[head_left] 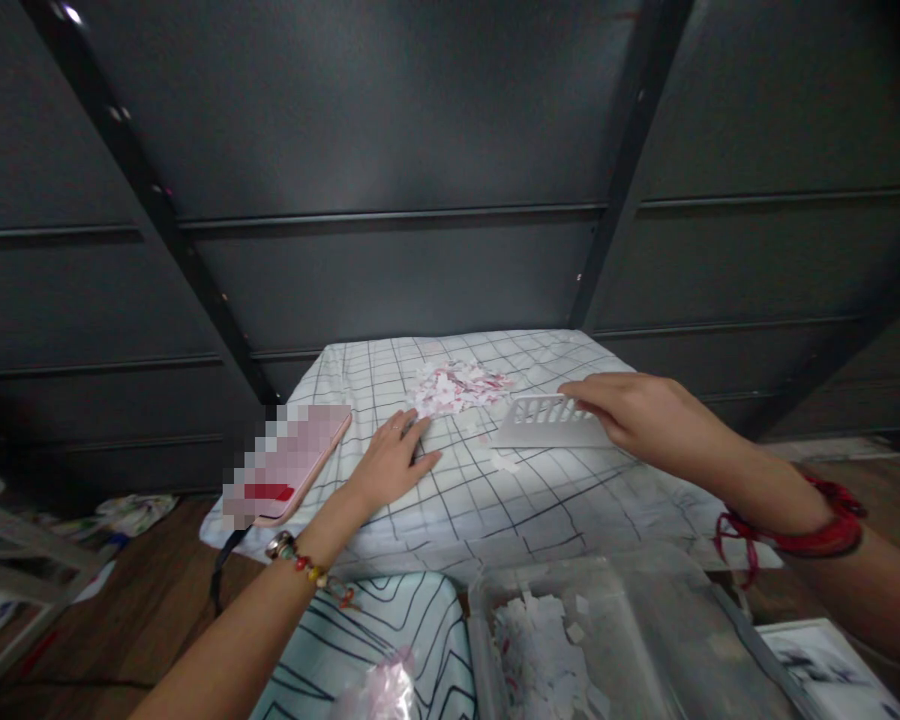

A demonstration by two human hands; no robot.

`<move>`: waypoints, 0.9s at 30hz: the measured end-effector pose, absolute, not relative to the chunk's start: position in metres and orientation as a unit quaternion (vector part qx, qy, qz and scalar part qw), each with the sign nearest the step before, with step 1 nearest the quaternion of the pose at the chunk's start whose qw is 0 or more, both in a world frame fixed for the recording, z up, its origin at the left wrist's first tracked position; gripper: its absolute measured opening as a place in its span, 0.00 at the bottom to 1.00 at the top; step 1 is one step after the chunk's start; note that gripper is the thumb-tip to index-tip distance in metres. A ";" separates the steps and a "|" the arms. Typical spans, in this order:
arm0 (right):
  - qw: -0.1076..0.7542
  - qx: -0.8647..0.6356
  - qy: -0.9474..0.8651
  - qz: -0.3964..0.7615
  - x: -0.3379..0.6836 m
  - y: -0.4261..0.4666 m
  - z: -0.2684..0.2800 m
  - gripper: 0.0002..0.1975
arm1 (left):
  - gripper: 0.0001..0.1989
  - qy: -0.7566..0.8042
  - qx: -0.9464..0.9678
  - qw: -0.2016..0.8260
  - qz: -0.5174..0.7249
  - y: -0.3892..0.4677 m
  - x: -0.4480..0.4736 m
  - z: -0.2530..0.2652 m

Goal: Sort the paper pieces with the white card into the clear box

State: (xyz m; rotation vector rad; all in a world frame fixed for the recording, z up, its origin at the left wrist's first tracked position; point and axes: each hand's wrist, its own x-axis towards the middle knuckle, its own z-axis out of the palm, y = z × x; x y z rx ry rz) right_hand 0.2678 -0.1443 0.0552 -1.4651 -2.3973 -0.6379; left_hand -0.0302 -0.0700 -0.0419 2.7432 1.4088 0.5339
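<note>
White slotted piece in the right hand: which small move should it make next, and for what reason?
I would perhaps sweep the white slotted piece toward the paper pile, because the right hand holds it and a few loose scraps lie near its lower edge, apart from the pile.
</note>
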 end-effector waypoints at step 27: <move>0.178 -0.417 -0.886 -0.098 0.286 -0.196 0.055 0.16 | 0.40 0.320 0.939 0.099 0.085 -0.116 -0.001 -0.027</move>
